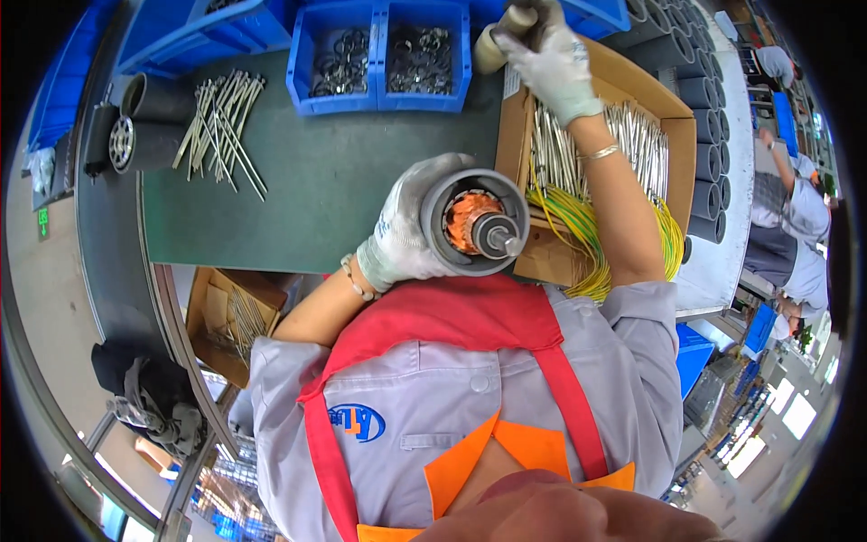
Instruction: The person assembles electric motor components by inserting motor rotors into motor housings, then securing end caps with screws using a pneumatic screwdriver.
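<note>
My left hand (408,224), in a white work glove, is wrapped around a grey cylindrical motor housing (435,188). The housing's open end faces up. Inside sits an armature (471,220) with copper windings, and its metal shaft sticks out of the opening. Beyond the cardboard box, my gloved right hand (555,70) has its fingers curled against a beige, rounded cylindrical piece (490,51). The fingertips look dark, and the piece's full shape is partly hidden by the hand. My right forearm passes over the cardboard box (513,126).
Blue bins (377,101) of small metal rings stand at the back of the green table (307,203). Thin rods (221,131) lie at left beside dark cylinders (153,144). The cardboard box holds metal rods with yellow-green wires (578,230). Grey tubes (707,163) are stacked at right.
</note>
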{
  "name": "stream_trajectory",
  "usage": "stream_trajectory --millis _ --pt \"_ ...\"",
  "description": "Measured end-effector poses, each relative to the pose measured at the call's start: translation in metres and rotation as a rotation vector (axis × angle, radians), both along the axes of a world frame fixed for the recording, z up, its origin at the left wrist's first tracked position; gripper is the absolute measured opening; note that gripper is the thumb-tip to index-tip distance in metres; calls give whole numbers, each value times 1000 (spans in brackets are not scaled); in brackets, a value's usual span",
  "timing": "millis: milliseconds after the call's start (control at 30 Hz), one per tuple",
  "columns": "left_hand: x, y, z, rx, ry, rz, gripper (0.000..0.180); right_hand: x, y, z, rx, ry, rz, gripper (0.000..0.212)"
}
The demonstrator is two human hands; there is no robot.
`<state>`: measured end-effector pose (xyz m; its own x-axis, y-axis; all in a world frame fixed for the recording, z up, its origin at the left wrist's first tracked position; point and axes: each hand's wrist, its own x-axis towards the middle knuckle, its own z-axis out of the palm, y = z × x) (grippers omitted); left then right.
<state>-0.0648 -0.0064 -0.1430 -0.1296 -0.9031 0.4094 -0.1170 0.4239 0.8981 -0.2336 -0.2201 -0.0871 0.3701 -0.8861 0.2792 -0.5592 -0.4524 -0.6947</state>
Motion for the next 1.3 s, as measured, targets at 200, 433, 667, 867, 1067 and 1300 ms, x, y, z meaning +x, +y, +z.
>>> stream_trajectory --millis 200,433,667,867,1067,1300 --pt "13 8 -45 61 -196 129 98 -48 64 59 158 15 474 94" --pt "1 21 -49 368 74 174 99 -10 165 3 648 -503 464 107" --pt "10 17 -36 127 -227 153 105 -19 148 3 685 -474 524 100" --pt "12 19 -44 114 -246 157 107 -15 154 -3 664 -531 513 101" --pt "14 6 -40 43 -220 130 99 1 99 28 743 -923 447 75" --pt "-1 14 -33 449 135 38 106 85 9 -34 -291 689 406 18"
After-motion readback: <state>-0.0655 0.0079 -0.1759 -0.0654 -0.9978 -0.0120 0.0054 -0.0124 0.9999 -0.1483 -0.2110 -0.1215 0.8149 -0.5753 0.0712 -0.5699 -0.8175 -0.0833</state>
